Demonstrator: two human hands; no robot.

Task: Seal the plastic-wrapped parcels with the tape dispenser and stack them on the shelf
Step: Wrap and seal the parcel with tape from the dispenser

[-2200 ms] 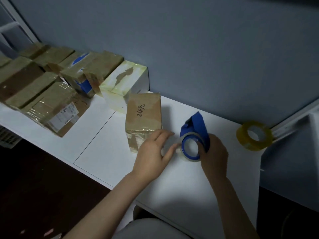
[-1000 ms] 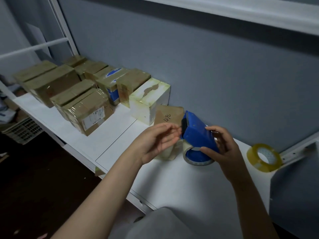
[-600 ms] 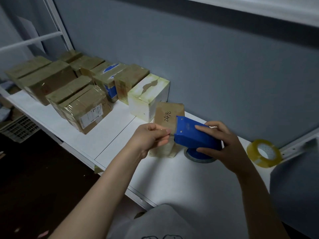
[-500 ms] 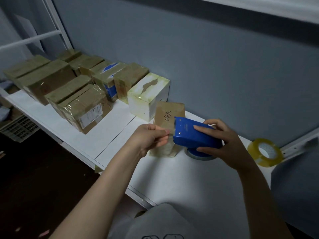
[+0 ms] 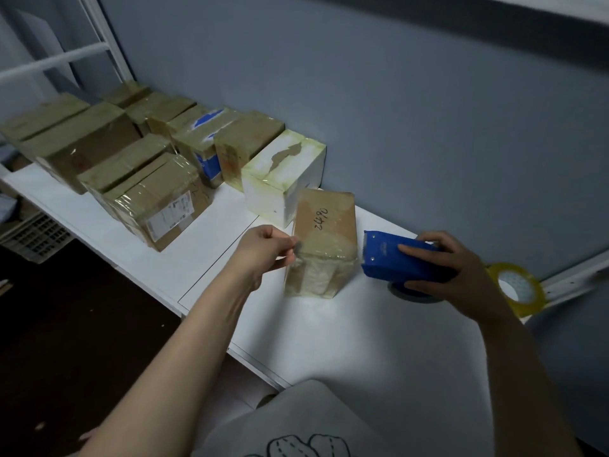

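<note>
A brown parcel marked "2490" (image 5: 324, 235) stands on the white shelf surface (image 5: 346, 328), wrapped in clear plastic. My right hand (image 5: 461, 278) grips the blue tape dispenser (image 5: 392, 258) just right of the parcel, its toothed edge facing the box. My left hand (image 5: 265, 250) is pinched at the parcel's left side, holding the end of a clear tape strip that stretches across the parcel's front toward the dispenser.
A white box (image 5: 283, 179) sits behind the parcel against the blue wall. Several taped brown parcels (image 5: 155, 196) fill the shelf to the left. A spare yellowish tape roll (image 5: 517, 288) lies at the right by a white rail. A plastic crate (image 5: 33, 239) sits below left.
My hands have pulled apart: the dispenser moved right off the parcel, my left hand moved left with the tape end, and the parcel's front now shows between them.
</note>
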